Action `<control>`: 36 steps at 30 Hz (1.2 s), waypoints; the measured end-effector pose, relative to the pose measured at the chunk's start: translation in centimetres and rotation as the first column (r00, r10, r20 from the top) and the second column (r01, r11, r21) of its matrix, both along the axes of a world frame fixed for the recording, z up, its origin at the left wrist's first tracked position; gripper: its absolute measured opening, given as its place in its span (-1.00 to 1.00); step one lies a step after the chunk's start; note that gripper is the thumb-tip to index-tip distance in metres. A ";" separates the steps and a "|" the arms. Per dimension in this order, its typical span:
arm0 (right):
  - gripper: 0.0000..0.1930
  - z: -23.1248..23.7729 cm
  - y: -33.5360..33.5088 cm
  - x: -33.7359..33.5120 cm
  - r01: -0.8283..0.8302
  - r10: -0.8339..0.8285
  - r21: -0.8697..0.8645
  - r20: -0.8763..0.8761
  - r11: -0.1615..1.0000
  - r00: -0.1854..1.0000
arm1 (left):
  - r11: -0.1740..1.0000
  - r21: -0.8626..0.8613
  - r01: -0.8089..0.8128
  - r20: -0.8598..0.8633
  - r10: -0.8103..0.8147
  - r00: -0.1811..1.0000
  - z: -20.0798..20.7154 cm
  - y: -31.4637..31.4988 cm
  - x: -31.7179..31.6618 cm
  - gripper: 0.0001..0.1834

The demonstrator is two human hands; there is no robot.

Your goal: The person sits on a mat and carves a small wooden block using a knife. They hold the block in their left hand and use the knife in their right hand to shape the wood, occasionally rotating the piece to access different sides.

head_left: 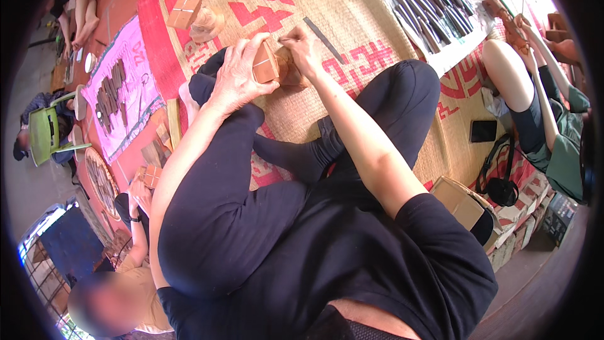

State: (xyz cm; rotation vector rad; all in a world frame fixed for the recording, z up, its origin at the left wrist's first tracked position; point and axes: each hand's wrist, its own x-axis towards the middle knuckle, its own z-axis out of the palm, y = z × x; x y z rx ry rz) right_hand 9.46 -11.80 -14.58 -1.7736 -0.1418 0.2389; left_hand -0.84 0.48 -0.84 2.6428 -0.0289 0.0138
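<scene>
The orange-brown, squared wooden block with a thin pale line across it (265, 66) sits inside the left hand (234, 77), between fingers and thumb. By its look it should be stiff and fairly light, not fragile under a firm squeeze, though its smooth faces might slip a little in dry fingers. The best hold is probably across two opposite sides, keeping the fingertips off the edge nearest the right hand.

The left hand is clamped on the block — fingers curled over the far edge, thumb along the near one — spread about as wide as the block itself. The right hand (304, 51) is just beside it, fingers bent together as if pinching; whether they hold something thin I cannot tell. Below that hand, right of the block, is a lighter brown wooden piece (291, 74); whether it touches the block is unclear.

Just beyond the right hand, a long dark flat strip (324, 40) lies on the straw-coloured woven mat with red patterns (352, 16). Past the left hand, farther out, rests a similar brown wooden block with a pale line (184, 11).
</scene>
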 end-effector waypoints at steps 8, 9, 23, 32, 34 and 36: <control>-0.80 -2.8 0.8 1.6 0.022 0.002 -0.239 0.103 0.971 0.995 | 1.000 -0.013 0.007 -0.070 -0.008 0.998 0.0 -0.7 1.0 0.05; -0.80 -2.2 0.6 1.8 0.007 0.002 -0.231 0.038 0.973 0.999 | 1.000 -0.006 -0.005 -0.076 0.004 0.997 0.2 -0.5 0.6 0.06; -0.82 0.5 0.6 1.6 -0.011 0.010 -0.218 -0.004 0.976 1.000 | 1.000 0.000 -0.016 -0.047 0.016 0.999 0.3 -0.1 0.2 0.05; -0.83 -1.4 0.4 0.8 0.032 -0.012 -0.227 0.091 0.973 0.996 | 1.000 -0.014 0.015 -0.040 -0.016 0.999 -0.1 -0.5 0.8 0.03; -0.82 -0.3 0.0 1.6 0.056 -0.061 -0.221 -0.018 0.974 0.998 | 1.000 -0.013 -0.001 -0.031 0.001 1.000 0.2 -0.4 0.5 0.03; -0.85 0.5 -0.6 0.8 0.003 -0.004 -0.003 -0.136 1.000 0.991 | 1.000 -0.019 -0.020 -0.014 0.019 1.000 0.3 -0.2 0.2 0.03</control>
